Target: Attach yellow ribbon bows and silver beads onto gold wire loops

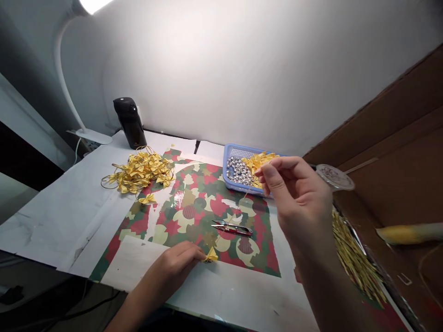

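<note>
My left hand (176,265) rests on the table near its front edge, fingers pinched on a small yellow ribbon bow (211,256). My right hand (294,198) is raised above the table, thumb and forefinger pinched on a thin gold thread (238,210) that runs down towards the bow. Thread snips (231,228) lie on the patterned paper (194,207) between the hands. A blue basket (231,152) behind my right hand holds silver beads (238,170) and yellow bows (258,162).
A heap of finished yellow bows with gold loops (140,173) lies at the back left, one loose bow (146,199) beside it. A black device (129,122) and a white lamp (69,69) stand behind. Gold strands (353,258) and a clear spool (334,177) sit right.
</note>
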Demonstrator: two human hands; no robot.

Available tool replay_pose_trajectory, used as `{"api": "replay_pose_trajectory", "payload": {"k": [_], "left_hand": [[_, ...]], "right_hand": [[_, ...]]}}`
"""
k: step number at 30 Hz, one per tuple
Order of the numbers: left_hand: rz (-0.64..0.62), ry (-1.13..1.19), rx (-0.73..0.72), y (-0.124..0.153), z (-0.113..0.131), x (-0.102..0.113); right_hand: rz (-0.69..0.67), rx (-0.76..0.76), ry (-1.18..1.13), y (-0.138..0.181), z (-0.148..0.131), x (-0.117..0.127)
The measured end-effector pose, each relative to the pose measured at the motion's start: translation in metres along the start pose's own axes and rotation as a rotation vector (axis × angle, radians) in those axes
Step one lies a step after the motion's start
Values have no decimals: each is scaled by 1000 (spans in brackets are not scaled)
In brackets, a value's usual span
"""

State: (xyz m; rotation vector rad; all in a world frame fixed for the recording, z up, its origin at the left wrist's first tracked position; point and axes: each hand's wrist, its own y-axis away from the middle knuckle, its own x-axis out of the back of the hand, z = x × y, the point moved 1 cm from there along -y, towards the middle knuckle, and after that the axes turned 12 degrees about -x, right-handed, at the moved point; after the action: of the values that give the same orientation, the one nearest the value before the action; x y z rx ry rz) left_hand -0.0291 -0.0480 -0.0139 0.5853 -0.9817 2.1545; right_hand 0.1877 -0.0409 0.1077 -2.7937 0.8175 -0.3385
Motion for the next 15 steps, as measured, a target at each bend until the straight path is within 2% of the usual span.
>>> {"api": "replay_pose_trajectory", "payload": {"k": [4, 9, 15], "left_hand": [[-5, 38, 43, 0, -1, 0], [-13, 92, 14, 1, -1, 0], [24, 354, 97, -3, 7, 7]], "right_hand": [[2, 28, 10, -4, -2, 1], [15, 73, 10, -10, 2, -2], [102, 68, 6, -28, 26, -6]]}}
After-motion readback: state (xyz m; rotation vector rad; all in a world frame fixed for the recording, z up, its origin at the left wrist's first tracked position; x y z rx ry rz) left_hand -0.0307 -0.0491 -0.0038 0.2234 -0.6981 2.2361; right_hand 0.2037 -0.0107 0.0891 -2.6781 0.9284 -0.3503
